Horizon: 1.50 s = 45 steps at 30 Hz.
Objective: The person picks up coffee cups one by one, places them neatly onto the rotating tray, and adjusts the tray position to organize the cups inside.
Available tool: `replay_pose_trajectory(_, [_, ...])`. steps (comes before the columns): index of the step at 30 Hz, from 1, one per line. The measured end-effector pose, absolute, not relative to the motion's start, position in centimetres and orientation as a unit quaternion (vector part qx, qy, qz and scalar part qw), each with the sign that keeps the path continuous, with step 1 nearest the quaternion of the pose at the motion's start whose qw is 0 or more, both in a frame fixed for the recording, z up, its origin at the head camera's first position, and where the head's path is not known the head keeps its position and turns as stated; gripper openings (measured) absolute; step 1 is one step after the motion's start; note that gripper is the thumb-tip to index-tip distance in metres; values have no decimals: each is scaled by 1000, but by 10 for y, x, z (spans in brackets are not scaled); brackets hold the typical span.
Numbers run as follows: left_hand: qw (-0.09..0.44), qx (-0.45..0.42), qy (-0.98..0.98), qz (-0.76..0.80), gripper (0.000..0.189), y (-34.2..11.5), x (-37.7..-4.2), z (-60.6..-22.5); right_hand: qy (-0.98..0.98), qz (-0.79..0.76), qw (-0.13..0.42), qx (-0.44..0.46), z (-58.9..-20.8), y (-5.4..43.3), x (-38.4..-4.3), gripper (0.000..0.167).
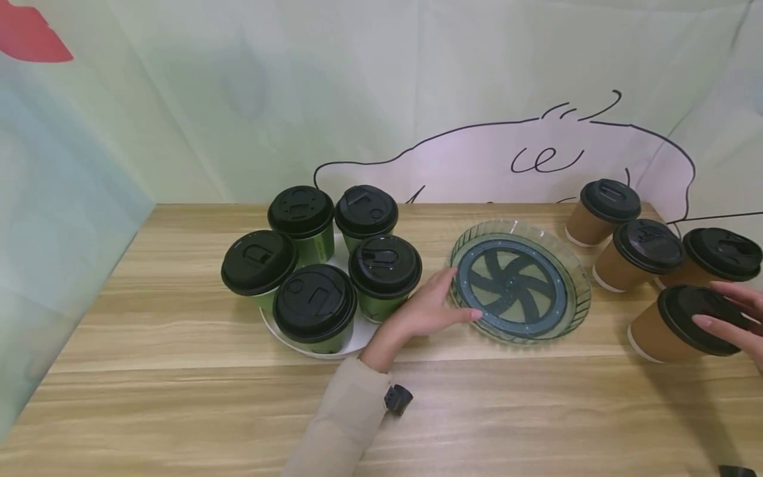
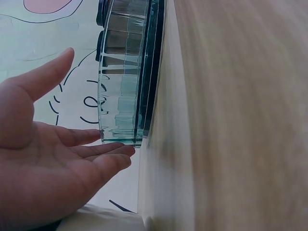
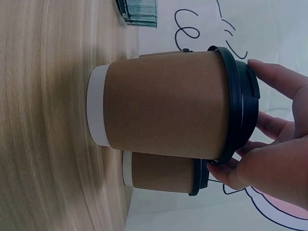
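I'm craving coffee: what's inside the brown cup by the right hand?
A black lid covers the brown cup by the right hand. Only the outside shows; any contents are hidden.

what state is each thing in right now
Five green paper cups: black lids on, upright, clustered.
Round white plate: flat, partly covered by green cups.
Round clear-green plastic tray: flat, open side up.
Three brown paper cups: black lids on, upright.
Nearest brown paper cup: black lid on; whether lifted is unclear.
Left hand: fingers spread at tray's rim.
Right hand: holding that cup's lid.
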<state>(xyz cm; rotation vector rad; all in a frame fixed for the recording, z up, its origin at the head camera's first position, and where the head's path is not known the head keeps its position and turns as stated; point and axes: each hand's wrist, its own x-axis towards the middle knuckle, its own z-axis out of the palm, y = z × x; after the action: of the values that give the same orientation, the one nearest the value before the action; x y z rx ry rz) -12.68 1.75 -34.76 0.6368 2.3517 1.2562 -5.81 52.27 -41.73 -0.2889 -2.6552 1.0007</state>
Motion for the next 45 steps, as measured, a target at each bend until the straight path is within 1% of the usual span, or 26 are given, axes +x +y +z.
replay_pose_trajectory(5, [195, 230, 841, 448, 84, 18, -128, -349, -923, 344, 137, -105, -417, 521, -57, 73])
replay_pose_trajectory(14, [198, 230, 841, 447, 84, 18, -128, -348, -918, 355, 155, -88, -419, 523, -58, 78])
replay_pose_trajectory(22, [198, 231, 840, 450, 84, 17, -128, -347, -922, 343, 150, -95, -421, 522, -57, 82])
replay_pose_trajectory(34, [204, 226, 837, 455, 84, 18, -127, -347, -916, 357, 161, -88, -421, 520, -57, 81])
replay_pose_trajectory(40, [202, 228, 833, 462, 85, 18, -127, -348, -918, 350, 157, -105, -421, 518, -57, 80])
replay_pose_trajectory(45, [200, 227, 835, 460, 85, 18, -127, -348, -915, 352, 164, -113, -422, 519, -57, 80])
